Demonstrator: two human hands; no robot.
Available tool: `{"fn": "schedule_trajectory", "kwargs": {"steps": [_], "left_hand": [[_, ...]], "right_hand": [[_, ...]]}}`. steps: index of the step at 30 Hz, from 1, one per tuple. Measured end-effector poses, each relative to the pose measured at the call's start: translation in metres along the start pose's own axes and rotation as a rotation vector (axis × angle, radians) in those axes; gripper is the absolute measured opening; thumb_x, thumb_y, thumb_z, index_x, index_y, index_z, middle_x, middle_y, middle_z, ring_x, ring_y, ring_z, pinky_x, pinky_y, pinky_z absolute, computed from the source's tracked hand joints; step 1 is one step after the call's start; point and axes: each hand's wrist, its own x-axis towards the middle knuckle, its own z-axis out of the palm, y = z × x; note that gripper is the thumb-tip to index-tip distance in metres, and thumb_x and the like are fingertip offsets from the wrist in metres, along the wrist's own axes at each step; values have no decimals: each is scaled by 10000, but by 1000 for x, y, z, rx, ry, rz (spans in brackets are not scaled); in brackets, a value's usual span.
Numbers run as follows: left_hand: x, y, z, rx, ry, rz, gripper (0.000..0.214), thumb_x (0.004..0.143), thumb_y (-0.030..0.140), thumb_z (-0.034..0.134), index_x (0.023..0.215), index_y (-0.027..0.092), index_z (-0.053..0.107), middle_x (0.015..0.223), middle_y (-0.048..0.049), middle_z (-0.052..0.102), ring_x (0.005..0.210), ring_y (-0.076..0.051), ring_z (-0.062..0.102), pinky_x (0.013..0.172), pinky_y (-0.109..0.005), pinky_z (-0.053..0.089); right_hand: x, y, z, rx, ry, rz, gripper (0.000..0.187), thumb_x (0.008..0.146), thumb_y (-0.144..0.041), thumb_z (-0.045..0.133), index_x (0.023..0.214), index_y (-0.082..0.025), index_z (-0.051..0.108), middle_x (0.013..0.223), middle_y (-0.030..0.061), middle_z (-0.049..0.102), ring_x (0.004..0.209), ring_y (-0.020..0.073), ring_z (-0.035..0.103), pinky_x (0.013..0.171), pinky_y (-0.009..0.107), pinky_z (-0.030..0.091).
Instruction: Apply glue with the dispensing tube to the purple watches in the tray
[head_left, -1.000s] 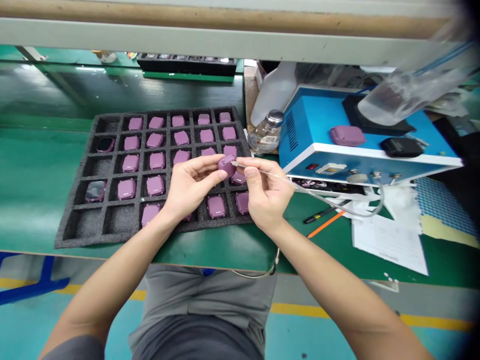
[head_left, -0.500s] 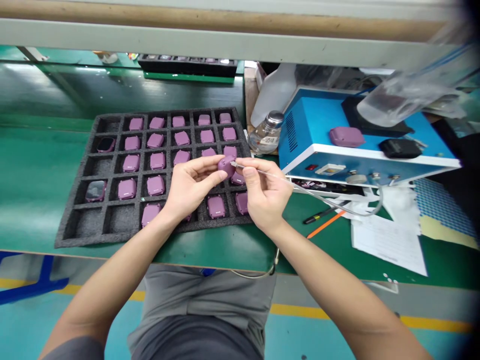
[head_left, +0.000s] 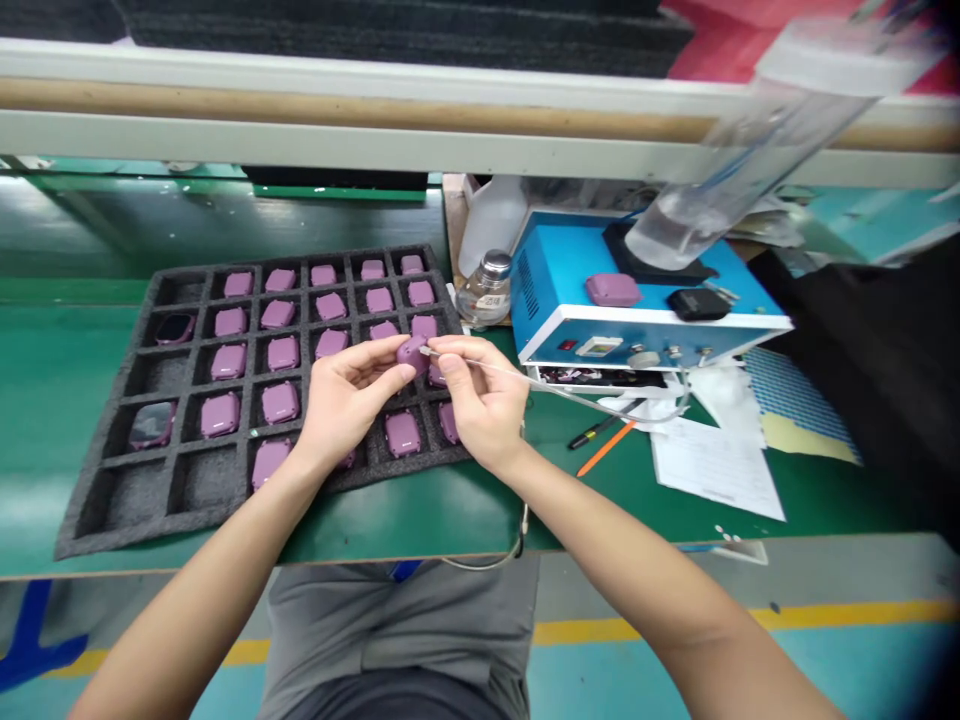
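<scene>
My left hand pinches a small purple watch case between thumb and fingers, above the foam tray. Beside it, my right hand is closed on a thin tube with a metal tip. That tip meets the side of the watch case; whether it is inserted I cannot tell. From my right hand the tube curves over to the front of a blue box. Below both hands lies a dark grey foam tray with rows of purple watch cases, some hidden by my hands and left forearm.
The blue machine stands at the right, bearing a clear cylinder, a purple case and a black object. A glass bottle is beside it. Pens and papers lie in front. A shelf edge crosses above.
The camera view has shifted, so the whole scene sits lower and further left. Both hands keep the same hold, with the metal tip still against the watch case.
</scene>
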Motion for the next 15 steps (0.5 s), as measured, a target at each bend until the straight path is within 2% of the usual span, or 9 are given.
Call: {"fn": "schedule_trajectory", "kwargs": {"steps": [9, 15], "left_hand": [[2, 2, 0, 37, 3, 10, 439, 723, 320, 930, 1114, 157, 814, 1086, -98, 800, 951, -199, 773, 926, -291, 635], [2, 1, 0, 35, 4, 3, 448, 722, 325, 931, 1119, 156, 812, 1097, -102, 798, 966, -207, 772, 953, -315, 631]], "right_hand": [[3, 0, 0, 20, -14, -20, 102, 1008, -251, 646, 1025, -231, 744, 1049, 47, 766, 995, 159, 731, 894, 304, 618], [3, 0, 0, 18, -23, -12, 103, 1010, -255, 645, 1028, -229, 743, 1052, 49, 764, 999, 158, 730, 900, 302, 615]]}}
